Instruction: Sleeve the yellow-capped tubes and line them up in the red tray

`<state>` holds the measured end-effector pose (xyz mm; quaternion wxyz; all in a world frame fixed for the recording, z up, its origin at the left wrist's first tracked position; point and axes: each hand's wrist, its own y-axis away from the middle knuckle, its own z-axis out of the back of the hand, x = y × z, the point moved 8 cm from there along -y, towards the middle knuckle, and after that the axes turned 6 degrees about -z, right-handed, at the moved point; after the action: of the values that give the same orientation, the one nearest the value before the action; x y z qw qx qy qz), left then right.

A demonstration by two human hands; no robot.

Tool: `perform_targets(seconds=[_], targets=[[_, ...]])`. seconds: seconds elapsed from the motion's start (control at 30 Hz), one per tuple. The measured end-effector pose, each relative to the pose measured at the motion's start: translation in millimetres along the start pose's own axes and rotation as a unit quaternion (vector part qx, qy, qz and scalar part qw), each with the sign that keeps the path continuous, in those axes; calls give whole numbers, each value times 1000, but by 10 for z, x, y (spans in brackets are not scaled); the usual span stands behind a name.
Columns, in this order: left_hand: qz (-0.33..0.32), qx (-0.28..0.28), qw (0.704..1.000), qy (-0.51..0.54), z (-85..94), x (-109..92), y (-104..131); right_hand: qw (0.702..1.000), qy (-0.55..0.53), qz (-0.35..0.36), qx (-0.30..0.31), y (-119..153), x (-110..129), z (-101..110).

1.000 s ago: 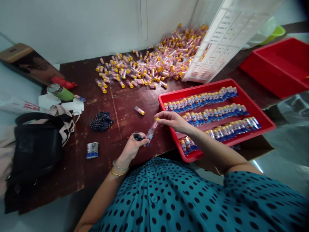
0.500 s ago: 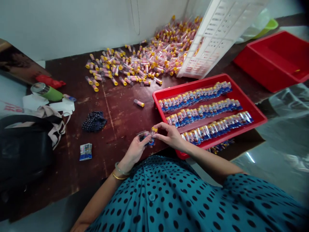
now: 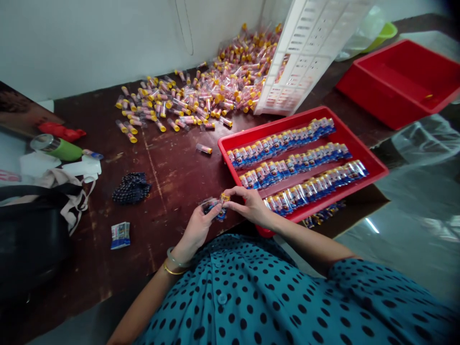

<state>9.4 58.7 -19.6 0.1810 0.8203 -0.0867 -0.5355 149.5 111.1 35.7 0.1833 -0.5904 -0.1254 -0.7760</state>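
Observation:
Near the table's front edge, my left hand (image 3: pixel 197 226) pinches a small clear tube with blue on it (image 3: pixel 220 213). The thumb and fingers of my right hand (image 3: pixel 254 209) close on its yellow cap (image 3: pixel 224 197). My fingers cover part of the tube, so its full shape is hidden. To the right is a red tray (image 3: pixel 373 168) with three rows of yellow-capped tubes in blue packaging (image 3: pixel 293 168). A single clear tube with a yellow cap (image 3: pixel 203 149) lies on the table beyond my hands.
Many loose yellow-capped tubes (image 3: pixel 190 103) are heaped along the wall beside an upright white slatted crate (image 3: pixel 287 72). A red bin (image 3: pixel 381 86) stands far right. On the left lie a dark cloth (image 3: pixel 132 188), a small packet (image 3: pixel 120 235), a green cup (image 3: pixel 59 147) and a black bag (image 3: pixel 32 235).
The whole view has shifted slightly, with the table's things now further left in it. Both hands keep almost the same hold on the tube and its cap.

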Motion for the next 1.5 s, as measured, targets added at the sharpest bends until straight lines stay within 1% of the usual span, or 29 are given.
perform_targets(seconds=[0.23,0.3,0.33,0.37,0.43,0.47,0.53,0.57,0.6,0.63,0.67,0.73,0.77,0.83,0.87,0.9,0.97,1.0,1.03,1.07,1.13,1.2,1.23,1.3,1.37,1.43,1.5], targets=[[2,5,1000,-14,-37,-2,-16,999,-43,-21,7,11,-9,-47],[7,22,1000,-11,-83,-10,-25,996,-84,-27,-10,-27,-25,48],[12,31,999,-7,-104,-14,-29,994,-102,-30,-29,-62,-54,162],[17,39,999,-3,-119,-17,-32,992,-112,-33,-53,-104,-99,321],[28,45,999,9,-114,-18,-39,989,-88,-45,-108,-195,-229,752],[34,44,998,13,-96,-14,-43,988,-48,-56,-134,-235,-307,1000],[44,41,998,11,-43,6,-53,978,72,-90,-175,-284,-475,1480],[49,41,998,6,-16,20,-57,966,139,-111,-186,-291,-559,1679],[52,42,998,0,10,34,-61,952,201,-131,-189,-289,-637,1835],[55,44,998,-5,34,48,-62,939,251,-149,-182,-284,-709,1943],[56,46,997,-9,57,60,-62,928,289,-161,-170,-282,-765,2005],[58,42,997,-7,110,78,-60,912,340,-168,-158,-306,-800,2053],[57,34,998,-1,143,84,-60,905,358,-163,-161,-350,-773,2052],[57,14,998,20,208,92,-69,899,383,-127,-171,-547,-626,1977],[57,6,998,29,233,95,-76,900,389,-99,-169,-706,-518,1889],[57,1,998,32,252,94,-86,904,392,-68,-155,-905,-402,1758],[48,-5,999,22,276,68,-107,911,400,-26,-94,-1386,-207,1377],[38,-9,999,12,286,40,-114,910,410,-26,-54,-1645,-150,1151],[27,-13,1000,4,296,5,-116,901,430,-50,-12,-1897,-145,928],[15,-18,1000,0,308,-34,-114,896,440,-62,10,-2131,-122,728],[-4,-27,1000,6,352,-111,-92,886,454,-90,34,-2515,-112,396],[-17,-42,999,29,452,-182,-57,880,460,-113,46,-2760,-125,162],[-20,-54,997,41,529,-211,-37,878,460,-120,54,-2828,-134,69],[-23,-85,994,57,720,-260,5,882,451,-115,76,-2869,-135,-110],[-26,-122,990,61,927,-296,42,892,428,-91,112,-2781,-117,-313],[-36,-157,985,61,1099,-320,62,903,392,-65,160,-2555,-100,-538],[-51,-184,979,65,1196,-327,57,916,336,-27,216,-2197,-51,-758]])
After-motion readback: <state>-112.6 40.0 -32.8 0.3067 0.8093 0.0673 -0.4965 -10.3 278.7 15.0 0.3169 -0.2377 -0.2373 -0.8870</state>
